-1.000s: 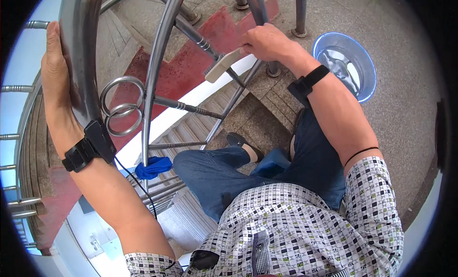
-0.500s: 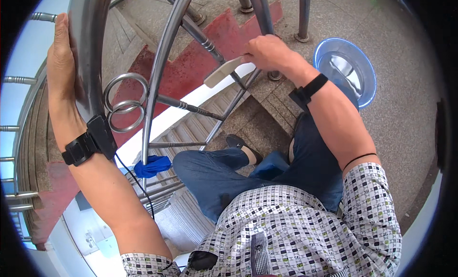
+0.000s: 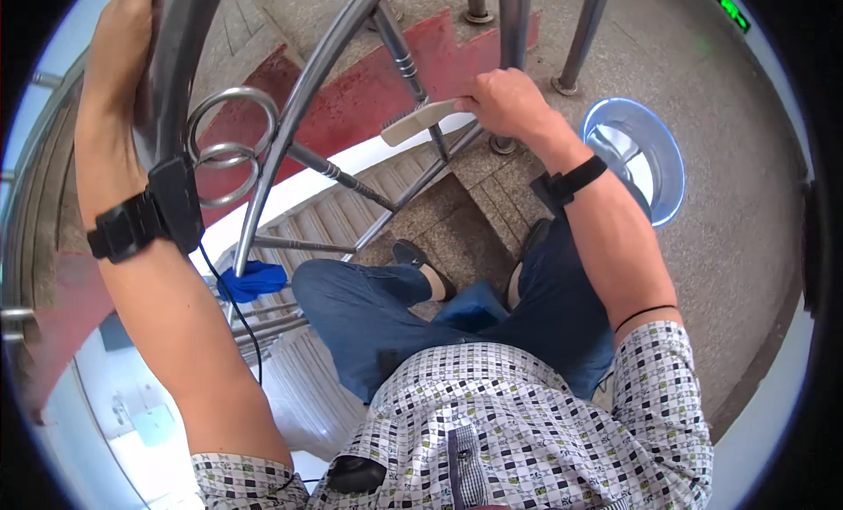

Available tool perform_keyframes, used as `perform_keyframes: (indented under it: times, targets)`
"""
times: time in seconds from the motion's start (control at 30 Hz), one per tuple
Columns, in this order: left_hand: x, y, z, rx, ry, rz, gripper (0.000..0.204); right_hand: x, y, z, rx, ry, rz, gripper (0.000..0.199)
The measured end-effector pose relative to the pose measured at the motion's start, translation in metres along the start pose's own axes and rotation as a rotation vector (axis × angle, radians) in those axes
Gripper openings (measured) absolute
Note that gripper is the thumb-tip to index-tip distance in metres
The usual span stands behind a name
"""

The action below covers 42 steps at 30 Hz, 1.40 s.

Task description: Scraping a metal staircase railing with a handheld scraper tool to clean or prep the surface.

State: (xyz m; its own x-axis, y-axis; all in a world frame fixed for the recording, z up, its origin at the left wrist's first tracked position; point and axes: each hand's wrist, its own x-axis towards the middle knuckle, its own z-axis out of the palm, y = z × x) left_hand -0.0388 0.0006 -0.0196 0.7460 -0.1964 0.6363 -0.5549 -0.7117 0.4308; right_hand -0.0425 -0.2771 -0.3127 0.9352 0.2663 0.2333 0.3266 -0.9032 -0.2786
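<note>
At 12 o'clock the right hand (image 3: 507, 101) grips a beige plastic-handled brush (image 3: 420, 122) against the steel baluster (image 3: 411, 71). At 10 o'clock the left hand (image 3: 118, 44) clasps the steel handrail (image 3: 180, 36). At 2 o'clock a blue plastic basin (image 3: 663, 172) holds water.

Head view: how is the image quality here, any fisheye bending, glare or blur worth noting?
Head view: strong fisheye, the metal railing bows toward the rim and a black border rings the picture; daylight is even, with bright sheen on the railing and the blue basin; the right hand with its pale brush and the left hand look sharp.
</note>
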Motion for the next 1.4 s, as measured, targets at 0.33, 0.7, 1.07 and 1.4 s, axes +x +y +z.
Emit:
perform_keyframes:
  times: [0.33, 0.7, 1.07, 1.4]
  targets:
    - [0.022, -0.042, -0.011, 0.039, -0.062, 0.130, 0.074, -0.037, -0.010, -0.010, 0.102, 0.002, 0.096, 0.025]
    - [-0.255, -0.043, 0.158, -0.256, -0.515, 0.008, 0.027, -0.063, -0.047, 0.003, 0.588, -0.063, 0.141, 0.024]
    - [-0.254, -0.041, 0.232, -1.222, -0.357, -1.145, 0.046, -0.087, -0.100, 0.030, 0.564, -0.070, 0.188, 0.024]
    - [-0.244, -0.053, 0.232, -1.182, -0.432, -1.164, 0.032, -0.105, -0.077, -0.005, 0.456, -0.053, -0.002, 0.034]
